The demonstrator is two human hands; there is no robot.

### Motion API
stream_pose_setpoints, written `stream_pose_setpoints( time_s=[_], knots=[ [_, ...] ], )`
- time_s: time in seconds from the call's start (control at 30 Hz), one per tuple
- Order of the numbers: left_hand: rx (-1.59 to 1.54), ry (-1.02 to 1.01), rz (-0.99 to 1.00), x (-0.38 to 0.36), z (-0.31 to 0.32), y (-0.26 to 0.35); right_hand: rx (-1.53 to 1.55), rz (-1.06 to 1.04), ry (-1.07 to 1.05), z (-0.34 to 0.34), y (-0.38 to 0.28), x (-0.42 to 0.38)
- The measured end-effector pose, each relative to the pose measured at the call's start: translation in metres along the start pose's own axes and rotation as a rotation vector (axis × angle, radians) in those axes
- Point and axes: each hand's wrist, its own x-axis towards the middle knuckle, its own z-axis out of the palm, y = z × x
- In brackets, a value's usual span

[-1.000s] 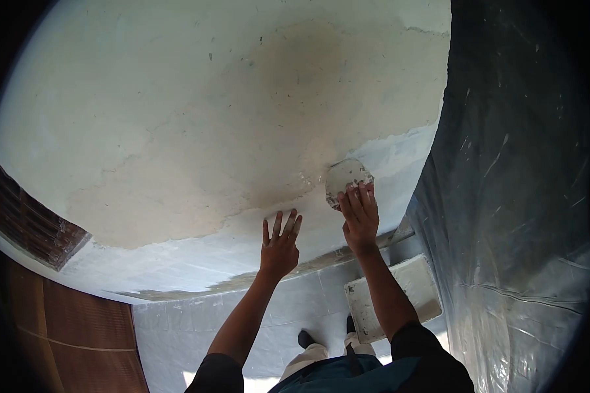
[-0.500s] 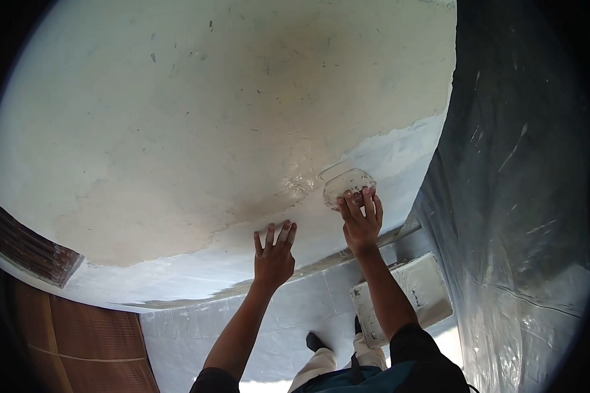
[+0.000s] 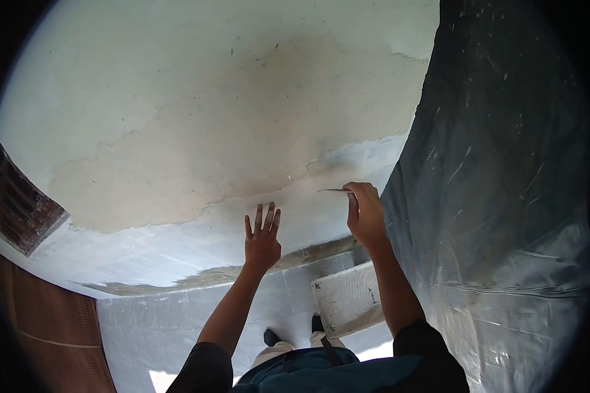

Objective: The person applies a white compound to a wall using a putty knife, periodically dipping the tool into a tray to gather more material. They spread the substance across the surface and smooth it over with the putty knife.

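Note:
A thin flat scraper (image 3: 334, 190) is pinched between the thumb and fingers of my right hand (image 3: 367, 213). It is seen edge-on, pointing left, close in front of the wall (image 3: 242, 118). My left hand (image 3: 262, 243) is spread against the white lower band of the wall, left of the scraper, with nothing in it. Above both hands the wall carries a beige, ragged-edged coat with small dark marks. A smeared, lighter patch (image 3: 360, 156) shows just above the scraper.
On the grey tiled floor (image 3: 196, 321), a white-crusted tray (image 3: 347, 308) lies beside my feet. Dark plastic sheeting (image 3: 498, 164) hangs along the right. At the left are a brown slatted opening (image 3: 21, 200) and a brown panel (image 3: 52, 327).
My right hand has turned the scraper from flat on the wall to edge-on. The wet smear and lump of paste left of it are mostly gone. The view has shifted.

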Motion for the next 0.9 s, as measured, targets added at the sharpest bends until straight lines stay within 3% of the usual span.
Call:
stream_pose_setpoints(
  time_s=[0.3, 0.47, 0.53, 0.6, 0.67, 0.8, 0.9],
  knots=[
    [-0.09, -0.008, -0.045, -0.001, -0.008, 0.007, 0.035, -0.115, -0.076, 0.013, 0.001, 0.063],
    [-0.072, -0.058, -0.046, -0.001, -0.013, 0.003, 0.089, 0.038, 0.152, 0.0, 0.002, 0.073],
    [-0.062, -0.05, -0.033, -0.002, -0.01, 0.002, 0.153, 0.092, 0.146, -0.005, -0.003, 0.071],
    [-0.069, -0.038, -0.031, -0.003, -0.008, 0.004, 0.127, 0.021, 0.01, 0.003, -0.002, 0.065],
    [-0.069, -0.023, -0.027, -0.003, -0.008, 0.004, 0.114, -0.044, 0.033, 0.015, 0.004, 0.06],
    [-0.055, -0.03, -0.023, -0.002, -0.011, 0.003, 0.18, 0.219, 0.233, 0.01, 0.009, 0.059],
    [-0.055, -0.042, -0.018, -0.002, -0.011, 0.001, 0.294, 0.266, 0.205, 0.008, 0.006, 0.048]
  ],
)
